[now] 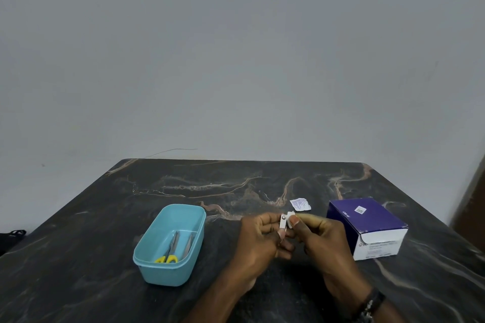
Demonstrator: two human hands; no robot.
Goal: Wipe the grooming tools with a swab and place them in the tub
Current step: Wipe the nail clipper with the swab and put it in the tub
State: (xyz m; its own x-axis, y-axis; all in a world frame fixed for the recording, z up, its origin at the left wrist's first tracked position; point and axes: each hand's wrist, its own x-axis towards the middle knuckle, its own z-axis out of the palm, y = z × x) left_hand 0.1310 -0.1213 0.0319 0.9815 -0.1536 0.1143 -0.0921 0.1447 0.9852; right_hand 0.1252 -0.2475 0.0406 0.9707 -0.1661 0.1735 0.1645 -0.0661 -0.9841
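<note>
The dark marble table carries everything. Right of the blue tub sits a purple-and-white box. The tub holds yellow-handled scissors and what may be tweezers. Right of the tub, the left hand grips a small metal tool, likely nail clippers, while the right hand pinches a white swab against it. Beyond lies a torn wrapper.

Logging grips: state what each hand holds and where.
Left hand grips a nail clipper by its lower body; right hand pinches a white swab against its top.
</note>
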